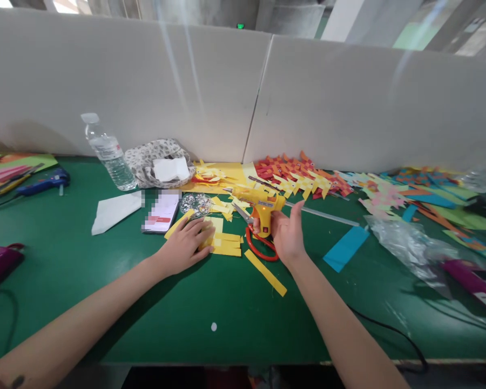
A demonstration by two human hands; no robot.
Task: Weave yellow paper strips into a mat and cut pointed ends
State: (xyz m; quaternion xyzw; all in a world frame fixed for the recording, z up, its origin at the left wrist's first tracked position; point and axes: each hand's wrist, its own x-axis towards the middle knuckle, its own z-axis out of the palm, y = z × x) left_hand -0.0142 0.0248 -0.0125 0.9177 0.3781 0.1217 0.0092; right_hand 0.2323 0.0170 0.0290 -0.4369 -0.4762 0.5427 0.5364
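My right hand (288,233) grips a yellow hot glue gun (263,208) by its handle, its nozzle pointing left. A clear glue stick (328,214) sticks out behind it. Beneath the gun lie scissors with red handles (259,251), partly hidden. My left hand (188,240) rests flat with fingers spread on yellow paper pieces (229,245); whether it pins one piece or several I cannot tell. A loose yellow paper strip (266,273) lies between my hands, nearer to me. Just beyond my left hand is a round clear dish of googly eyes (196,205).
A phone (162,212), a white paper (115,212) and a water bottle (111,156) stand left. Red-orange woven paper pieces (285,170) line the partition. At right are a blue paper (345,248), a plastic bag (409,246) and a purple device (473,281). A blue glue gun (44,182) lies far left.
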